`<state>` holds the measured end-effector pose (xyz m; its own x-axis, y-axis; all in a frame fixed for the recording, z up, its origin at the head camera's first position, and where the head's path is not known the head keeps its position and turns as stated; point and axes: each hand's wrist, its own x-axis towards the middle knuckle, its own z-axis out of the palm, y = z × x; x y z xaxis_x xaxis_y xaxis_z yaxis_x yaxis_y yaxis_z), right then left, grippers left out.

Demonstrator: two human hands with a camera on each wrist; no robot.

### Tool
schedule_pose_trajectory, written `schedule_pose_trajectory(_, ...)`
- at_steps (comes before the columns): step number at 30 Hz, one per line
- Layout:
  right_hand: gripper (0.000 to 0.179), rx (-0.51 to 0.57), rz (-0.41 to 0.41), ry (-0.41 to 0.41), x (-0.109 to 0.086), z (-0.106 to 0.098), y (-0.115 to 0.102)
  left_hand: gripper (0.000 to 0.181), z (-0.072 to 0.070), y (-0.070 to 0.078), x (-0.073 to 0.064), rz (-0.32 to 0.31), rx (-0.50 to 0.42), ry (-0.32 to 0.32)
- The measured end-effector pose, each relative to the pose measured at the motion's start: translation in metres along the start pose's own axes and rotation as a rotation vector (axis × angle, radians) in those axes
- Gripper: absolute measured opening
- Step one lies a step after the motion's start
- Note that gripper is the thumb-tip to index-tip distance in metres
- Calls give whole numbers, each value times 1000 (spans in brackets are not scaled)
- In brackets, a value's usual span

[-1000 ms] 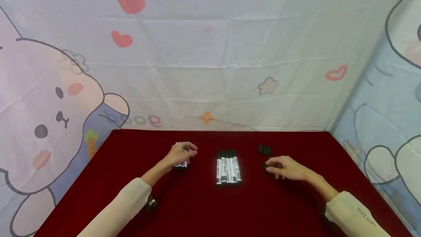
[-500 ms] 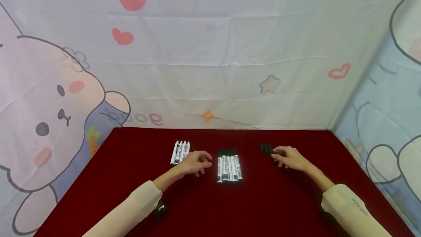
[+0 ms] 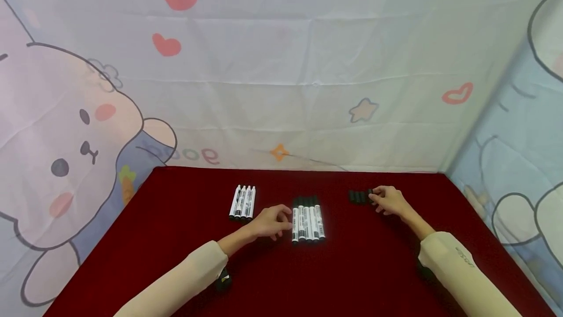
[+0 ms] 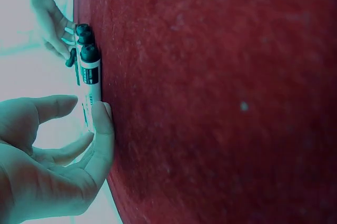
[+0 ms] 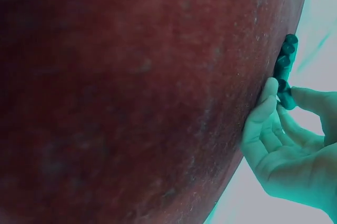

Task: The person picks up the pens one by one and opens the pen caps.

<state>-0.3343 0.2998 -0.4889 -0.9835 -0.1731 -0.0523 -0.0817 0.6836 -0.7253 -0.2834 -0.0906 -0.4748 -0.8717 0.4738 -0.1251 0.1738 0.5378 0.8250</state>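
Observation:
In the head view, a row of white markers with black caps (image 3: 308,221) lies mid-table. My left hand (image 3: 269,221) is just left of this row, its fingers loosely bent and thumb apart from them. In the left wrist view its fingertips are at the side of the nearest marker (image 4: 91,71); whether they touch it I cannot tell. At the right, my right hand (image 3: 390,200) pinches a black marker cap (image 5: 285,96) between thumb and fingers. That cap is at the right end of a row of black caps (image 3: 357,197).
Several capless white markers (image 3: 242,202) lie side by side, back left of my left hand. The red tablecloth (image 3: 303,278) reaches a printed fabric backdrop (image 3: 246,63) behind. A dark wrist device (image 3: 223,280) sits under the left sleeve.
My left hand has moved right, from over the capless markers to the capped ones. The right hand has carried its cap back and right, to the end of the cap row.

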Motion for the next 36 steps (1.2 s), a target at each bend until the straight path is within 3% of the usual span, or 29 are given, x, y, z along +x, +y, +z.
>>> schedule_pose_trajectory(6,49,13,69,2,9,0,-1,42,5,3,5,7,6,12)
schedule_pose_trajectory(17,48,-26,53,-12,7,1,-8,46,13,0,6,55,1,39)
schedule_pose_trajectory(26,48,-46,57,-38,5,1,-7,47,20,-3,13,70,76,90)
schedule_pose_trajectory(29,48,-47,43,-42,3,0,-6,49,22,-1,15,53,117,115)
schedule_pose_trajectory(36,48,-30,13,-64,-5,-7,-7,51,21,2,17,-49,160,145)
